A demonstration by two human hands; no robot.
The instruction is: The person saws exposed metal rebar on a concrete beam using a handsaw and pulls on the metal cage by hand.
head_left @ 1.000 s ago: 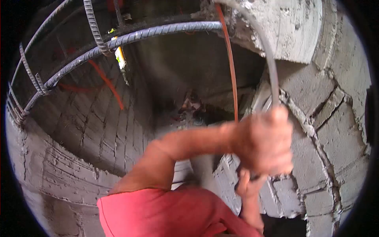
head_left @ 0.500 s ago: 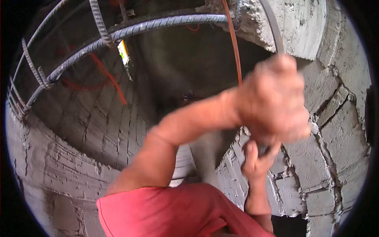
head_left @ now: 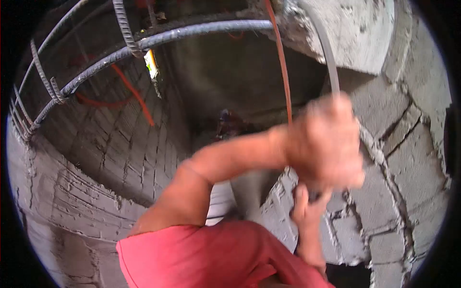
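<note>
The block wall (head_left: 418,163) (grey, rough) carries ragged mortar (head_left: 378,152) along its joints.

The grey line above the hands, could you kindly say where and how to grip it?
Probably the exposed part of the grey line just above the left hand, grip crosswise from the picture's left: it is slender and steep there, with concrete to its right.

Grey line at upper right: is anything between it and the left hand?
Nothing visible: the left hand is closed around the grey line. An orange cable hangs to the picture's left of it, without crossing it above the hand.
</note>
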